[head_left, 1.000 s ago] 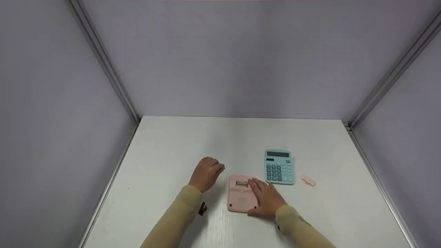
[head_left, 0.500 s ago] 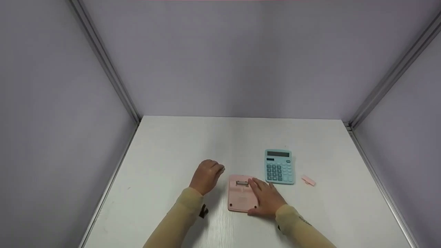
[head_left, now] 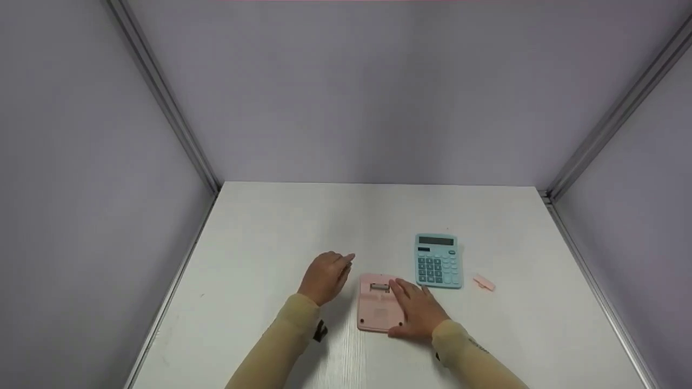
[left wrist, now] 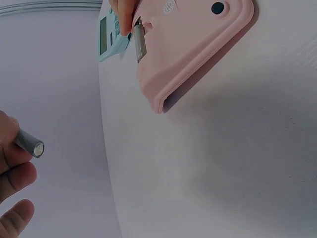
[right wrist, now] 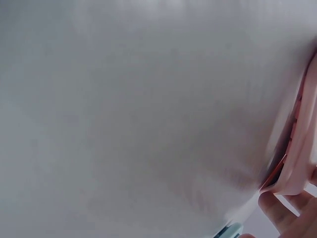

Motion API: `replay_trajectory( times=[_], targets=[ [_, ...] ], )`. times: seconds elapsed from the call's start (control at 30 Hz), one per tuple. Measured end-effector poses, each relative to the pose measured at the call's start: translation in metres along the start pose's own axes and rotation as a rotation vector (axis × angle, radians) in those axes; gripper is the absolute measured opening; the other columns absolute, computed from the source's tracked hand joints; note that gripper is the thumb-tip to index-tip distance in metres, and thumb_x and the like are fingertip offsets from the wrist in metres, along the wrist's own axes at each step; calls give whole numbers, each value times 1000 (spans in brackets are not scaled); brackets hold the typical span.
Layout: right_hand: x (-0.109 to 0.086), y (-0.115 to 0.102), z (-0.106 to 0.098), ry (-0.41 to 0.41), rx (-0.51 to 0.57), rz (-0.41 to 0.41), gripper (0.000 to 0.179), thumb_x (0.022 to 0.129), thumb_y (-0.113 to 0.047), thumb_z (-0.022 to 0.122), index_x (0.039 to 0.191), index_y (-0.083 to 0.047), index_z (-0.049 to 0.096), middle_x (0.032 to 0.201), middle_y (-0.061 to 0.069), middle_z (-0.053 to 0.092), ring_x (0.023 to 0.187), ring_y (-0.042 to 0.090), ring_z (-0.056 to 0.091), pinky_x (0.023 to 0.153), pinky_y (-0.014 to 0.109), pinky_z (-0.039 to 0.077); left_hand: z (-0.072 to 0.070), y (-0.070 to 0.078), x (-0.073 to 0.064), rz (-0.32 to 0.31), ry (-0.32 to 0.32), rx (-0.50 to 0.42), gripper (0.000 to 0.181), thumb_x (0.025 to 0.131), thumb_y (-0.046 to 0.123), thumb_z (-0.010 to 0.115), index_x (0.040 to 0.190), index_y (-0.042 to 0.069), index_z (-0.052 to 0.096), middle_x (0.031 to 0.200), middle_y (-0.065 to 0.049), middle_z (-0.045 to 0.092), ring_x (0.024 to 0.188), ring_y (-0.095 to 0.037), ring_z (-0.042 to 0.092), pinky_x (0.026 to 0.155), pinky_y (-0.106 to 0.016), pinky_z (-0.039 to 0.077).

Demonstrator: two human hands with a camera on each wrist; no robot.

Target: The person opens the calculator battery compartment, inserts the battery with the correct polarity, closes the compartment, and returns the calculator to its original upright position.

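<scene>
A pink calculator [head_left: 373, 313] lies face down on the white table, its battery slot uncovered. One grey battery [left wrist: 140, 42] sits in the slot in the left wrist view. My left hand [head_left: 324, 278] is up to the left of the calculator and pinches a second grey battery [left wrist: 29, 143], flat end outward. My right hand [head_left: 420, 312] holds the calculator's right side, index finger on its back beside the slot and thumb at the lower edge. Fingers [right wrist: 277, 210] lie along its corner in the right wrist view.
A light blue calculator [head_left: 439, 262] lies face up just behind the right hand. Farther right is a small pink battery cover [head_left: 484, 283]. Grey panels [head_left: 346, 97] with metal corner posts close in the table at the back and sides.
Over the last second my left hand has dropped slightly in the head view, and one of its fingers now points farther out. The right hand and the pink calculator stay put.
</scene>
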State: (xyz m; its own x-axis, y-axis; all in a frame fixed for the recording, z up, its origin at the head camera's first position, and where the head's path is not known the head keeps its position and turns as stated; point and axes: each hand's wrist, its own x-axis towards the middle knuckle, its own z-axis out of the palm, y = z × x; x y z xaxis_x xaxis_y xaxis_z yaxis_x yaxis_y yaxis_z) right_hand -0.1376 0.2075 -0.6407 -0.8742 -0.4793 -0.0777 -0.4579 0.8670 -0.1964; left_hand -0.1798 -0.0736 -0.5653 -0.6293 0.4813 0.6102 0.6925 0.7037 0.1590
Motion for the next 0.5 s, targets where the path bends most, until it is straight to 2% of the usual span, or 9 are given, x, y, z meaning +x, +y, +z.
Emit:
replay_trajectory(
  times=[0.17,0.33,0.5],
  targets=[
    [0,-1,-2,-4,-5,1,118,66,-80,63,156,-19,16,156,5,27,142,25,27,112,56,24,0,1,0,-18,10,-23,18,84,9,74,101,10,70,84,2,68,75,-12,63,70,-28,54],
    [0,-1,-1,-6,0,5,118,66,-81,62,156,-20,15,157,5,26,142,25,27,113,55,24,-2,1,-1,-63,7,-77,12,84,10,74,93,11,66,83,1,69,73,-12,64,67,-29,54],
    [0,-2,-1,-10,6,11,118,66,-81,62,156,-21,14,157,4,24,142,25,26,113,55,23,-3,3,-3,-130,-34,-130,9,90,15,68,90,12,60,72,4,63,62,-8,57,55,-25,50]
  ],
)
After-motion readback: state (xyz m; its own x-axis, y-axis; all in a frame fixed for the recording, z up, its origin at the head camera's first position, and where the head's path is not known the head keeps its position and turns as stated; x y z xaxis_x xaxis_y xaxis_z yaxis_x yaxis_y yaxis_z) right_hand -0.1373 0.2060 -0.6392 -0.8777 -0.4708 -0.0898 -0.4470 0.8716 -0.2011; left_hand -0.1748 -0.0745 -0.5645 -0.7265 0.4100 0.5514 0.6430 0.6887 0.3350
